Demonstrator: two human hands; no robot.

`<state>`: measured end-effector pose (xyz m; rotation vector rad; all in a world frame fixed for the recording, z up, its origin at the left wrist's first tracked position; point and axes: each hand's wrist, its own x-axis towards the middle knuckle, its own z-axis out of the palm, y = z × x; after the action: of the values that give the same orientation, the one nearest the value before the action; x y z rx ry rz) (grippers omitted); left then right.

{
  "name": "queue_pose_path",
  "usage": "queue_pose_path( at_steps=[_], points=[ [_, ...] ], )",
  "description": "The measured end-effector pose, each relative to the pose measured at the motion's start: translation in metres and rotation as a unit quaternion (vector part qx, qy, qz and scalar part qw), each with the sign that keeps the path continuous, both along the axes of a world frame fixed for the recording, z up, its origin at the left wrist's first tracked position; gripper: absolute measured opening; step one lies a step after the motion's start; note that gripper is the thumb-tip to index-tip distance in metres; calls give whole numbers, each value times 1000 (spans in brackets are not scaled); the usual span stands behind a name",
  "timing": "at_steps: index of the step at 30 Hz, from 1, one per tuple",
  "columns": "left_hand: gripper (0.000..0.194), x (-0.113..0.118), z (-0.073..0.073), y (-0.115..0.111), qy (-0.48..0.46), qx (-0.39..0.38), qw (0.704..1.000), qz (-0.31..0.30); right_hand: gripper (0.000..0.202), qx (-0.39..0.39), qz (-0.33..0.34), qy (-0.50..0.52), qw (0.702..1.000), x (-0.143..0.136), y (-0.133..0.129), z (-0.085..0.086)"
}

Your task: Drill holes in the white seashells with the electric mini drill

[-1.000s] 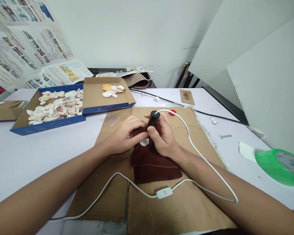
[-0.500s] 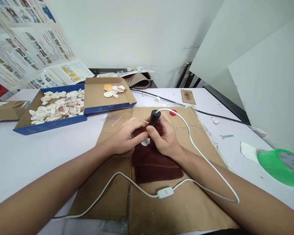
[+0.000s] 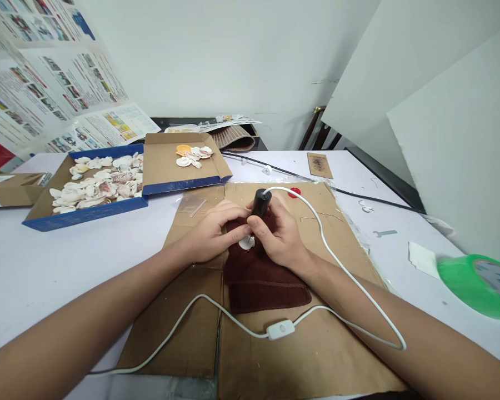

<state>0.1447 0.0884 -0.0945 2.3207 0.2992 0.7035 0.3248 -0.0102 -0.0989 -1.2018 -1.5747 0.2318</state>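
My right hand (image 3: 281, 236) is wrapped round a black cylindrical tool (image 3: 261, 203) with a white cord at its top. The tool stands nearly upright over a small white shell (image 3: 246, 243), its thin tip at the shell. Beside it, my left hand (image 3: 214, 230) has its thumb and fingers pressed in at the shell's upper edge; the fingertips are partly hidden. Under the shell and both hands lies a folded dark brown cloth (image 3: 266, 289).
Cardboard (image 3: 316, 355) covers the table's middle, with an inline switch (image 3: 280, 329) on it. A blue box (image 3: 87, 210) of shells stands left, its lid (image 3: 166, 161) holding several. Green tape (image 3: 462, 283) is at right, a small wrench (image 3: 385, 233) nearer the middle.
The black tool and both hands have shifted very slightly to the left. The grips look the same.
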Motion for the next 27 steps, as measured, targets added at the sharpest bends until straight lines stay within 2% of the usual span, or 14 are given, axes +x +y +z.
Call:
queue_pose_path(
  at_steps=[7,16,27],
  points=[
    [34,1,1,0,-10,8,1000,-12,39,4,21,15,1000,2,0,-1],
    [37,1,0,0,3,-23,1000,-10,40,-5,17,14,1000,2,0,-2],
    [32,0,-4,2,-28,-26,999,17,39,-6,20,18,1000,1,1,-2]
  ],
)
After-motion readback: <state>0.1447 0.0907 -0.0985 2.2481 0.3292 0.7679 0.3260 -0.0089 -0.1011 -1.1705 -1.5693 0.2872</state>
